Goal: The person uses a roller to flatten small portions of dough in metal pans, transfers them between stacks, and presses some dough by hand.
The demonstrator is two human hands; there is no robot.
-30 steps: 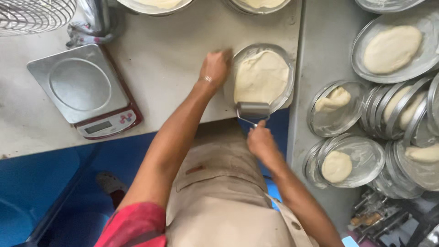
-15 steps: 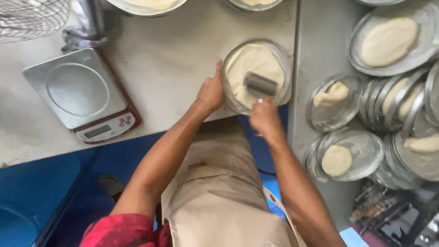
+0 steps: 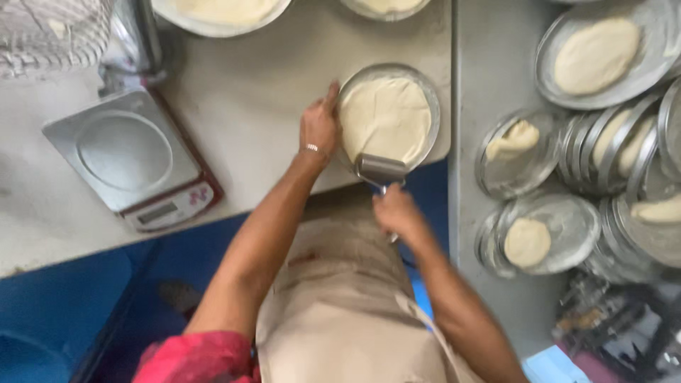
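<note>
Fingers of the right hand [image 3: 396, 213] clamp a roller [image 3: 381, 170] at the near rim of the pan [image 3: 433, 113], upper centre of the frame. Left hand [image 3: 319, 128] fingers lie together against the pan's left rim, dough [image 3: 385, 117] flat inside. Scale [image 3: 131, 159] sits far left.

Pale worktop [image 3: 248, 92] w/ digital scale [image 3: 131, 159] at left, round pan [image 3: 389, 113] of flattened dough near front edge. Grey metal table [image 3: 489, 85] beside it, w/ overlapping dough pans [image 3: 596, 53].
</note>
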